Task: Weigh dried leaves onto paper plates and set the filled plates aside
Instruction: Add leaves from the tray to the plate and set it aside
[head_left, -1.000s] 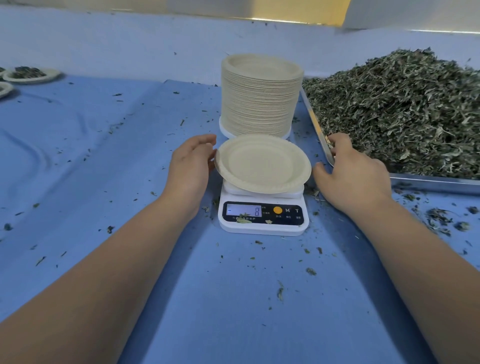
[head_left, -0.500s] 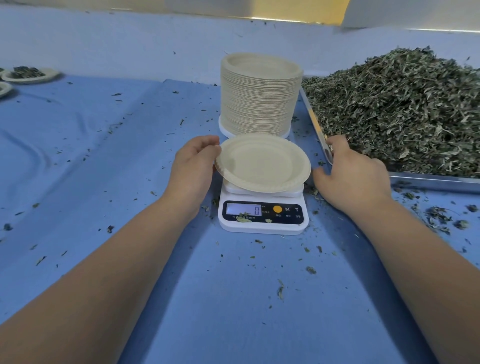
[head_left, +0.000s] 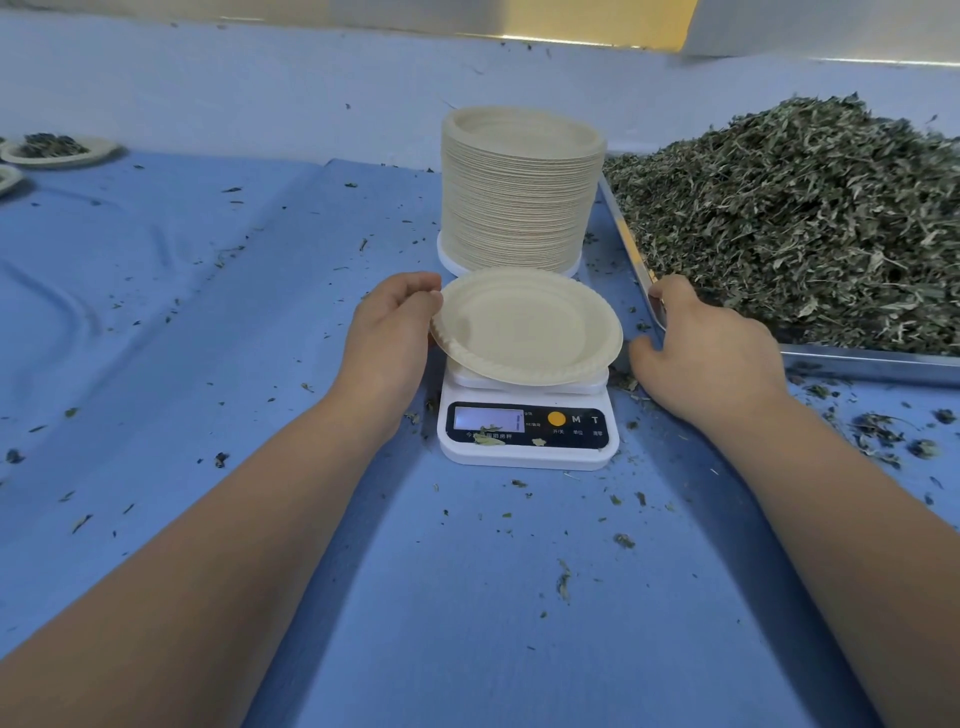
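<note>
An empty beige paper plate (head_left: 524, 325) lies on the white digital scale (head_left: 527, 434), a little off-centre to the left. My left hand (head_left: 387, 338) pinches the plate's left rim between thumb and fingers. My right hand (head_left: 704, 348) rests on the blue cloth beside the scale, fingers loosely curled, touching the near corner of the metal tray (head_left: 857, 361). A big heap of dried green leaves (head_left: 795, 218) fills that tray. A tall stack of paper plates (head_left: 519, 189) stands just behind the scale.
Blue cloth (head_left: 208, 322) covers the table, strewn with leaf crumbs. Two filled plates sit at the far left: one (head_left: 57, 150) and another cut by the edge (head_left: 8, 179). A pale wall rises behind the table.
My left hand's fingers closed onto the plate's left rim and the plate shifted slightly. The scale's reading went from 8 to 0, then to an unreadable display. My right hand barely moved.
</note>
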